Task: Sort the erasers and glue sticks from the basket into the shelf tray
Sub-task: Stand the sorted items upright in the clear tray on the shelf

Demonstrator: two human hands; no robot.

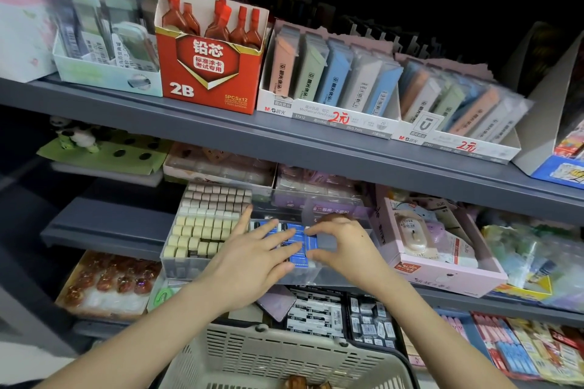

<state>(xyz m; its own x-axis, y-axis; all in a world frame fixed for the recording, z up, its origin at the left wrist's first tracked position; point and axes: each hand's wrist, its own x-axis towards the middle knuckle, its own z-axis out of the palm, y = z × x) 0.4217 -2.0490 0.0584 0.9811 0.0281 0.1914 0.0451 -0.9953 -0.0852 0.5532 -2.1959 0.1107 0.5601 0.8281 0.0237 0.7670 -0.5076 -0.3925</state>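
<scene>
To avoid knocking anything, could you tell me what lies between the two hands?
In the head view, blue erasers in the clear tray lie between them.

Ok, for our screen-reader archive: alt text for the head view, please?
Two bare hands work in a clear plastic shelf tray: the left hand lies flat on blue-wrapped erasers, the right hand pinches a small grey-blue block. A beige slotted plastic basket sits below.

Both forearms point(177, 325) are bare, and the right hand point(344, 246) bears a small dark mole.

Left hand point(252, 257), right hand point(344, 246) on erasers point(306, 246)
</scene>
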